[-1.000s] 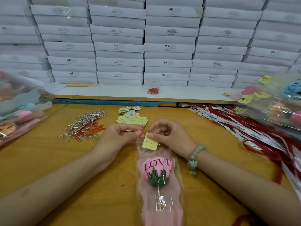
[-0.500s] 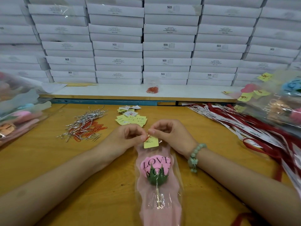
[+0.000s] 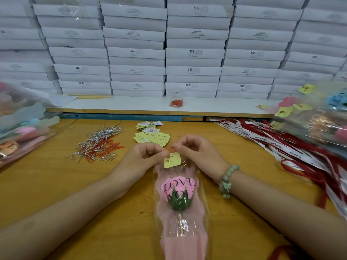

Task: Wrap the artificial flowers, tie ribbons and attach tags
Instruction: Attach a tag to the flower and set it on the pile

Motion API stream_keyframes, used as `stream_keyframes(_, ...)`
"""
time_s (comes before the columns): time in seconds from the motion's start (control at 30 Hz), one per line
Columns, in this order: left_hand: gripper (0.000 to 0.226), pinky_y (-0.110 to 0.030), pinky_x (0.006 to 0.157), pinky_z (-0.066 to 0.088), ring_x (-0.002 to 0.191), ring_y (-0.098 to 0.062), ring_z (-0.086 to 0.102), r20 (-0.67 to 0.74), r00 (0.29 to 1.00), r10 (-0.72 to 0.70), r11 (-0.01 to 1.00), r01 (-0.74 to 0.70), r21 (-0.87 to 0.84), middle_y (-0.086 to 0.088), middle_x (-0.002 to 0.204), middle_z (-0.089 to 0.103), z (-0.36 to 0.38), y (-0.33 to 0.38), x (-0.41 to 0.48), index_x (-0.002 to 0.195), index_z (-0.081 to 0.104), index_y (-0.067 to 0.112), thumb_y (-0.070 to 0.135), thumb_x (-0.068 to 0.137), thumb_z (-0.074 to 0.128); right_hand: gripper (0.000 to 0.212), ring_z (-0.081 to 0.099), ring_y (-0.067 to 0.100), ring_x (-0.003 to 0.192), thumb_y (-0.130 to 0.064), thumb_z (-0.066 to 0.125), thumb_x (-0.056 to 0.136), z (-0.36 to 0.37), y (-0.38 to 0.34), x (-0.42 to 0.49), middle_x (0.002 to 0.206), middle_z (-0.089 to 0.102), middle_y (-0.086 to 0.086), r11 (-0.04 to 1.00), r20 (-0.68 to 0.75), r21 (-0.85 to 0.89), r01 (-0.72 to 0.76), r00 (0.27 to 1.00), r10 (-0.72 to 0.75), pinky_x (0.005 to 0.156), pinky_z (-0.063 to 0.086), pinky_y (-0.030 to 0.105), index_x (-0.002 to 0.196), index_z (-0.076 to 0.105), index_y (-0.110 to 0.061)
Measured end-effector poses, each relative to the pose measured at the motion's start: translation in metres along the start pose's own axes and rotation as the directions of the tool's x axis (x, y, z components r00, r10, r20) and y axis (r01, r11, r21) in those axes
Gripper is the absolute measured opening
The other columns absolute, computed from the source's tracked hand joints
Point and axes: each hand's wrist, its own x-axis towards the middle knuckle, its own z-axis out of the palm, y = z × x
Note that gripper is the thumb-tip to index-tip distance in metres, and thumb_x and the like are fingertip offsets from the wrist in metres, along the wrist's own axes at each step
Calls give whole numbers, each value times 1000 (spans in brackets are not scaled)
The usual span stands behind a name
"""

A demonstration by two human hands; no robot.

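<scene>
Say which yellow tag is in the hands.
The yellow tag on the far end of the pink wrapped flower, pinched by left hand and right hand; the others lie in a loose pile behind.

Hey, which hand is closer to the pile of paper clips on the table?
Left. The left hand sits just right of the paper clip pile, apart from it, pinching the yellow tag; the right hand is farther right, beyond the tag, pinching its top edge too.
</scene>
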Motion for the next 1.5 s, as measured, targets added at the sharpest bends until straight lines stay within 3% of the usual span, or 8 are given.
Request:
stream_keyframes(0.1, 8, -11, 55, 45, 52, -3, 55, -19, 1000, 15, 1000, -15, 12, 4, 59, 63, 1, -1, 1, 86, 71, 6, 14, 87, 69, 14, 71, 11, 87, -13, 57, 95, -2, -1, 1, 95, 75, 4, 993, -108, 118, 15, 994, -2, 71, 51, 14, 81, 56, -13)
stream_keyframes(0.27, 3, -11, 60, 47, 66, -4, 62, -26, 999, 38, 997, -36, 67, 4, 72, 69, 1, -2, 2, 84, 70, 10, 10, 83, 73, 15, 69, 5, 72, -9, 52, 97, -2, -6, -2, 86, 75, 4, 989, -164, 143, 48, 986, -24, 60, 45, 8, 83, 48, -9)
stream_keyframes(0.47, 15, -17, 68, 52, 74, -10, 61, -13, 998, 65, 996, -64, 58, -5, 80, 62, -1, -3, 2, 94, 67, 12, 5, 82, 73, 18, 69, 7, 72, -4, 53, 95, -2, -6, -1, 89, 75, 7, 989, -144, 141, 48, 989, -27, 58, 44, 8, 80, 45, -8)
stream_keyframes(0.6, 16, -19, 69, 53, 76, -13, 62, -17, 998, 56, 998, -56, 35, -2, 79, 63, -1, -3, 2, 96, 70, 15, 7, 82, 72, 17, 70, 8, 71, -4, 56, 94, -1, -5, 0, 87, 75, 10, 988, -117, 153, 39, 993, -21, 57, 46, 10, 80, 48, -7)
stream_keyframes(0.73, 13, -21, 71, 53, 80, -17, 64, -25, 999, 47, 998, -46, 41, -15, 87, 66, -1, -4, 2, 95, 71, 13, 7, 84, 71, 14, 69, 9, 73, -15, 60, 94, -2, -5, 0, 88, 75, 8, 986, -106, 169, 3, 994, 15, 59, 48, 14, 82, 54, -12)
stream_keyframes(1.03, 10, -16, 62, 50, 71, -8, 62, -24, 999, 35, 999, -35, 20, 4, 76, 66, 0, -3, 1, 95, 71, 10, 4, 88, 68, 20, 58, 5, 59, -15, 81, 74, -3, -3, 0, 67, 64, -5, 989, -119, 148, -15, 992, 33, 58, 49, 16, 75, 60, -12)
stream_keyframes(1.3, 12, -12, 58, 47, 67, -2, 62, -33, 999, 43, 999, -42, 20, 9, 73, 67, -1, -3, 2, 93, 72, 11, 2, 87, 68, 14, 68, 9, 68, -4, 72, 81, -3, -1, 2, 76, 70, -3, 984, -61, 179, 11, 998, 0, 67, 56, 20, 91, 68, -12)
stream_keyframes(1.5, 17, -11, 58, 46, 66, 0, 59, -37, 999, 29, 999, -28, 39, 10, 72, 68, -2, -6, 2, 95, 76, 20, 7, 87, 69, 17, 52, 6, 75, -10, 62, 92, -3, 2, 2, 76, 65, -11, 999, -64, 11, 52, 997, -51, 69, 46, 15, 91, 75, -22)
